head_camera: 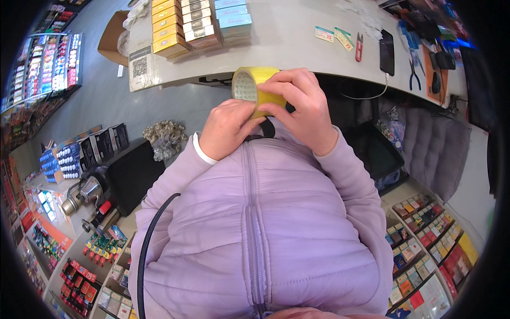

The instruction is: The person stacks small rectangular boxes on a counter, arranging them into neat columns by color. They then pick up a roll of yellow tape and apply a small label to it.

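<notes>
A wide roll of yellow adhesive tape [267, 75] is held up in front of my chest, just off the counter's near edge, its cardboard core facing left. My left hand [230, 125] grips the roll's lower left rim between thumb and fingers. On the roll's right side, my right hand [299, 101] has its fingertips and thumb on the tape's outer face and rim. Whether a tape end is lifted cannot be made out. Dark straps or cords show just below the roll, partly hidden by my hands.
Stacked yellow boxes [169, 40], white boxes and blue boxes [235, 26] stand on the counter [279, 48]. Farther right lie small printed cards [324, 34], red thread snips [359, 48], a phone [387, 54] with a charging cable and pliers [414, 75]. A cardboard box [111, 40] adjoins the counter's left end.
</notes>
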A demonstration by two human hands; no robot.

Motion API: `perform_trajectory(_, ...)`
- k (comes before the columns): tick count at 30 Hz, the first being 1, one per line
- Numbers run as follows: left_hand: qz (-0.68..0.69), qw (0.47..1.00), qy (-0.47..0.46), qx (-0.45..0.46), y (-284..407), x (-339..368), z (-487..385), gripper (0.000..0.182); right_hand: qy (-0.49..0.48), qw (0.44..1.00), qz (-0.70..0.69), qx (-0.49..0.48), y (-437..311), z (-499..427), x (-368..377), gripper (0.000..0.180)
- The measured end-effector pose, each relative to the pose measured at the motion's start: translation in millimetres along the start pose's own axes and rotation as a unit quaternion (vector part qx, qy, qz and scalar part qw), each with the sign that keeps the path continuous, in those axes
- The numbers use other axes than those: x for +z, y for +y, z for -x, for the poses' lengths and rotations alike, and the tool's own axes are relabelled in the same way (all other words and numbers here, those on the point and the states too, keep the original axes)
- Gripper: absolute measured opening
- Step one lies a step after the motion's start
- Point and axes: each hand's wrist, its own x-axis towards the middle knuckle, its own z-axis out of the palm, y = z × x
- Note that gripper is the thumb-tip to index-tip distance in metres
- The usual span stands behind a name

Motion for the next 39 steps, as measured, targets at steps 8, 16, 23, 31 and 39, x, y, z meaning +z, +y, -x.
perform_trajectory(8,-0.043,0.996,-0.012,0.081,-7,1,-9,0.017,-0.001,0.993,-0.054,0.102,-3,6,-5,0.035)
perform_trajectory(16,-0.038,0.994,-0.068,0.073,-15,-4,-3,0.021,-0.019,0.993,-0.015,0.117,-6,9,3,0.029)
perform_trajectory(23,-0.044,0.993,-0.088,0.062,-25,-9,4,0.022,-0.045,0.993,-0.038,0.104,-5,10,14,0.030)
perform_trajectory(31,-0.052,0.991,-0.113,0.046,-28,-8,4,0.021,-0.022,0.981,-0.076,0.176,-6,13,18,0.029)
perform_trajectory(39,-0.039,0.994,-0.090,0.057,-23,7,-3,0.018,-0.036,0.983,-0.079,0.159,6,25,7,0.024)
